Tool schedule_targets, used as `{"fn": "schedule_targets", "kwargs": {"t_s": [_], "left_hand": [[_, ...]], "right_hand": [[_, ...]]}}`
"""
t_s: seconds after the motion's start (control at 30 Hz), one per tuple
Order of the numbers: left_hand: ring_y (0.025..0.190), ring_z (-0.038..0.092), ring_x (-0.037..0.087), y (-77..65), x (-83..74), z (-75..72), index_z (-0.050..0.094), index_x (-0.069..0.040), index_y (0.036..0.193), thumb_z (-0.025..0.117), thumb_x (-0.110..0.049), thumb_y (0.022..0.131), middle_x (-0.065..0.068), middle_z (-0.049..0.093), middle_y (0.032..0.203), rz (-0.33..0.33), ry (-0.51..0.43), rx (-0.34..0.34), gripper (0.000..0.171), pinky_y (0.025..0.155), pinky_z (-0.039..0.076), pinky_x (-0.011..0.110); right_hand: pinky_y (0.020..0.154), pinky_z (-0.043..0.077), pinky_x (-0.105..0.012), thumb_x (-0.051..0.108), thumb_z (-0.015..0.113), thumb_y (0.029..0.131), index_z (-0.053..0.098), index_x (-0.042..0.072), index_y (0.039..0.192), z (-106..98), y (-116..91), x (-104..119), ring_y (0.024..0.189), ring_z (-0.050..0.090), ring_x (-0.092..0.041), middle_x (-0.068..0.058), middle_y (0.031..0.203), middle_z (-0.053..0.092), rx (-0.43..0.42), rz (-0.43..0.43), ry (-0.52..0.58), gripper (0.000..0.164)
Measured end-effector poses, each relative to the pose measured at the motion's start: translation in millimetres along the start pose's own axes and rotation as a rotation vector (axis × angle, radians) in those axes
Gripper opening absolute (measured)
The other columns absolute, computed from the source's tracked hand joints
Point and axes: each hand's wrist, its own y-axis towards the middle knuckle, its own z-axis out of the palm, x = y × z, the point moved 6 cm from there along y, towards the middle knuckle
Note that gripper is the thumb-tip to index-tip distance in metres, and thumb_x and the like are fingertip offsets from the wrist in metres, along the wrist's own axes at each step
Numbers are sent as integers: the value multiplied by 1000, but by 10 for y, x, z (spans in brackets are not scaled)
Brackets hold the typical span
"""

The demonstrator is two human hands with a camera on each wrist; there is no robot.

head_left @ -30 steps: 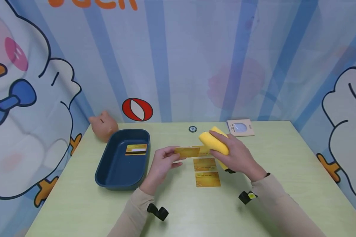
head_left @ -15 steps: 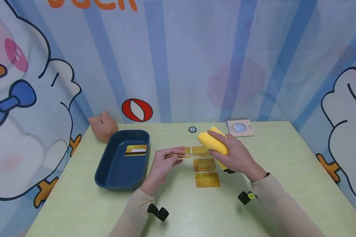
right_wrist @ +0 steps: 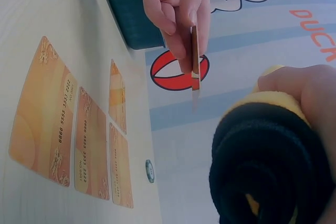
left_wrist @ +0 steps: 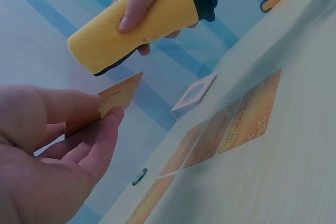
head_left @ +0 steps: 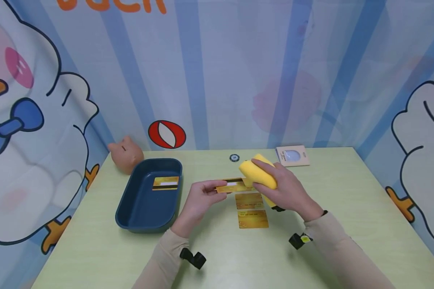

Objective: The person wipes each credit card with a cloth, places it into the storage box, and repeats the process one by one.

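Note:
My left hand (head_left: 199, 202) pinches a gold bank card (head_left: 233, 187) between thumb and fingers, raised above the table. Its striped back shows in the head view, while the right wrist view catches it almost edge-on. A rolled yellow cloth (head_left: 256, 174) with a black inner side is gripped in my right hand (head_left: 291, 192), close to the card's right end and overlapping it from above. In the left wrist view the cloth (left_wrist: 142, 22) hangs just beyond the card (left_wrist: 122, 95). Several more gold cards (right_wrist: 44, 116) lie flat on the table beneath both hands.
Left of my left hand stands a dark blue tray (head_left: 124, 218) with one gold card (head_left: 165, 183) inside. A pink piggy bank (head_left: 125, 155) sits behind it. Toward the back edge are a round chip (head_left: 234, 158) and a flat pink box (head_left: 293, 155).
My left hand has turned the card over: its front showed first, then its thin edge, and now its striped back. The right hand and cloth have shifted very slightly left.

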Motion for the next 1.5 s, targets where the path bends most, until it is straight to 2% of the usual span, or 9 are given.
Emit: {"fn": "schedule_targets", "kwargs": {"t_s": [0.1, 0.17, 0.27, 0.4, 0.57, 0.8, 1.0, 1.23, 1.5], "left_hand": [[90, 70, 11, -3, -7, 3, 72, 2, 130, 77, 5, 90, 20, 71, 127, 2, 24, 3, 41, 83, 59, 25], [88, 67, 9, -3, -11, 10, 71, 1, 131, 78, 4, 90, 21, 70, 128, 2, 32, 7, 42, 82, 57, 25], [99, 71, 14, 4, -2, 18, 67, 3, 136, 75, 6, 92, 26, 68, 132, 3, 27, 23, 45, 86, 58, 26], [118, 71, 29, 11, 5, 22, 56, 0, 148, 72, 8, 93, 29, 64, 138, -1, 16, 39, 57, 93, 60, 32], [124, 68, 37, 2, -19, 29, 45, -4, 157, 71, 8, 94, 32, 62, 140, 2, 1, 58, 69, 98, 59, 38], [123, 68, 38, 5, -33, 41, 42, -3, 158, 69, 8, 95, 29, 63, 140, 12, -16, 88, 69, 96, 60, 38], [116, 71, 36, 8, -29, 72, 37, -1, 160, 66, 9, 97, 31, 59, 143, 10, -43, 130, 70, 91, 62, 40], [115, 72, 33, 9, -42, 114, 41, -7, 160, 70, 6, 96, 22, 63, 142, 3, -48, 122, 71, 92, 62, 39], [116, 71, 30, 1, -85, 150, 46, -6, 157, 71, 8, 95, 22, 63, 142, 19, -66, 123, 68, 94, 61, 39]], "right_hand": [[61, 46, -34, 34, 74, 98, 48, 30, 159, -5, 2, 7, 75, 50, -19, -8, 98, 55, -6, -4, 0, 66], [62, 47, -35, 34, 74, 97, 48, 31, 159, -6, 5, 9, 75, 51, -20, -7, 98, 55, -9, -4, 2, 67], [62, 47, -35, 34, 74, 97, 49, 31, 158, -6, 7, 14, 75, 51, -20, -7, 98, 55, -10, -5, 8, 67], [62, 47, -35, 34, 75, 97, 49, 32, 158, 1, 12, 25, 76, 51, -20, -7, 98, 55, -9, -3, 10, 67], [62, 47, -35, 35, 75, 97, 49, 31, 158, 19, 31, 64, 76, 51, -20, -6, 98, 55, -12, -12, -1, 67], [62, 48, -34, 36, 75, 96, 49, 32, 158, 76, 52, 148, 78, 52, -19, -6, 100, 56, 0, -21, 18, 67], [60, 47, -33, 36, 75, 96, 49, 30, 157, 157, 94, 254, 76, 51, -17, -6, 100, 57, 22, -82, -2, 67], [57, 48, -32, 37, 75, 97, 49, 32, 157, 286, 125, 351, 69, 52, -14, -5, 103, 56, 83, -122, -23, 66], [55, 47, -31, 45, 72, 98, 50, 34, 157, 418, 135, 410, 66, 53, -13, -14, 123, 54, 121, -106, -112, 64]]}}
